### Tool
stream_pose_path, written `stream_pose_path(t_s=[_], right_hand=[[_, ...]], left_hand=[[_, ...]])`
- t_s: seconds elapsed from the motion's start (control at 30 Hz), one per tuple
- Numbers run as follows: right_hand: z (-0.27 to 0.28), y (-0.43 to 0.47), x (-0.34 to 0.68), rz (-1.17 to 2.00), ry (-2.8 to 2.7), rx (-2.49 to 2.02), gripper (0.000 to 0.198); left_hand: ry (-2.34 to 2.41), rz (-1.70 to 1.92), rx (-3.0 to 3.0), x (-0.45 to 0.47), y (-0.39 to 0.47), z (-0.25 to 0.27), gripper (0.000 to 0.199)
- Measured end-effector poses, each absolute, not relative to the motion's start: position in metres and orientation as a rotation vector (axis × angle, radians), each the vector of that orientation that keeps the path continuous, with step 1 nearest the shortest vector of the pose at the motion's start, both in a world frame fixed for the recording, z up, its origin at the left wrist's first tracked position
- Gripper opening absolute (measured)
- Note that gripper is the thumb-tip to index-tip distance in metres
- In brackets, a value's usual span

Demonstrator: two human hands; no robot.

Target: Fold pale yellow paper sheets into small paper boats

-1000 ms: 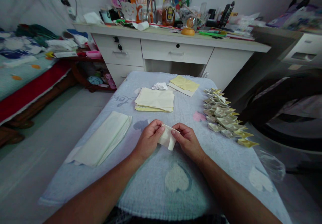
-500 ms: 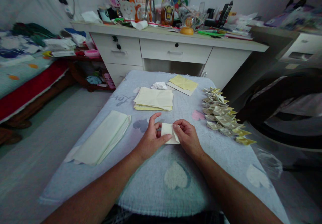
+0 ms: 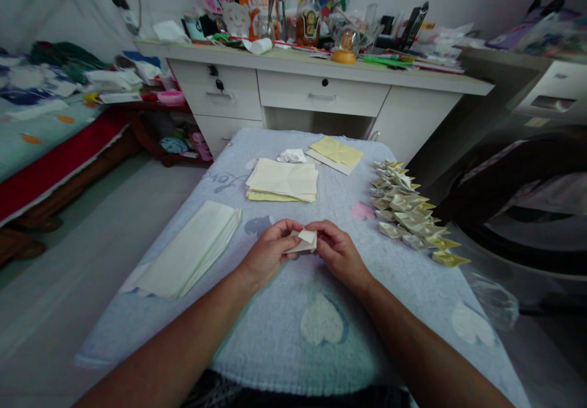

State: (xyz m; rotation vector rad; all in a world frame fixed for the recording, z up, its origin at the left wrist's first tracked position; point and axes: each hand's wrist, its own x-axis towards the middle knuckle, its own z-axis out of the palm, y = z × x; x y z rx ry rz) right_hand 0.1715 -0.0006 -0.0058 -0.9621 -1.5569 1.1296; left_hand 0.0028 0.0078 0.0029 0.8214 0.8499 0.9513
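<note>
A small folded piece of cream paper (image 3: 306,243) is held between my two hands above the cloth. My left hand (image 3: 273,246) pinches its left side, with the thumb on top. On the other side, my right hand (image 3: 337,249) grips the upper right edge between thumb and fingers. One flap of the paper stands up from the rest. Beyond the hands lies a stack of cream and yellow sheets (image 3: 282,178). Long folded pale sheets (image 3: 190,252) rest to the left. Several folded paper boats (image 3: 408,209) sit in rows on the right.
The table wears a blue heart-patterned cloth (image 3: 275,322). Yellow paper (image 3: 337,149) and a crumpled white tissue (image 3: 292,156) lie at its far end. Behind stands a cluttered white desk (image 3: 321,93). A clear plastic bag (image 3: 495,301) hangs by the right edge, near a washing machine (image 3: 541,145).
The paper was lying flatter as a square; now it is tilted with a flap raised. My left fingers have closed in on it, and my right hand has shifted to its upper edge.
</note>
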Motion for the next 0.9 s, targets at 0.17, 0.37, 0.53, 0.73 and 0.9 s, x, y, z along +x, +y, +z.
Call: stream_pose_path(t_s=[0.17,0.37,0.53,0.73,0.9], right_hand=[[-0.007,0.002,0.175,0.775,-1.657,-1.108,0.016],[-0.008,0.003,0.179,0.755,-1.638,-1.121,0.014],[-0.004,0.002,0.178,0.785,-1.666,-1.121,0.015],[0.000,-0.002,0.175,0.784,-1.800,-1.090,0.015],[0.000,-0.005,0.173,0.756,-1.800,-1.046,0.024]], left_hand=[[1.043,1.012,1.147,0.002,0.007,0.004,0.020],[1.145,1.128,1.753,-0.004,0.001,0.009,0.027],[1.184,1.180,1.975,-0.006,-0.003,0.014,0.022],[1.226,1.085,1.894,-0.002,0.001,0.011,0.012],[1.099,1.025,1.586,-0.002,0.004,0.008,0.013]])
